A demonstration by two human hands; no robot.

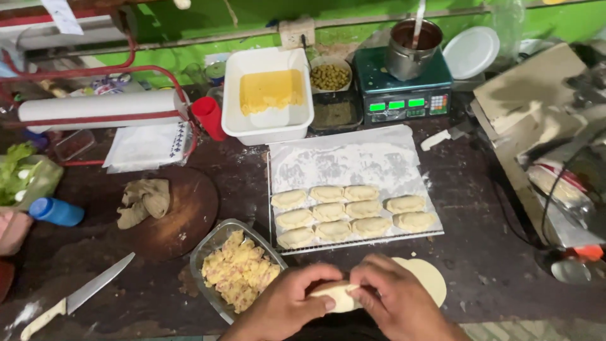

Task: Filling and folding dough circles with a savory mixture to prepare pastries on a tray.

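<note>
Both hands meet at the near edge of the table [492,265]. Left hand [287,303] and right hand [394,297] hold one folded pastry [338,297] between them; fingers of each pinch its edge, thumbs on top. A flat dough round [429,278] lies just right of the right hand. A glass dish [211,249] of diced filling [240,271] sits just left. Behind, a floured tray [347,158] carries eleven shaped pastries [328,211] in rows.

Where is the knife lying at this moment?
In the head view the knife lies at the lower left of the dark table, left of the glass dish of filling and below the round wooden board.
</note>
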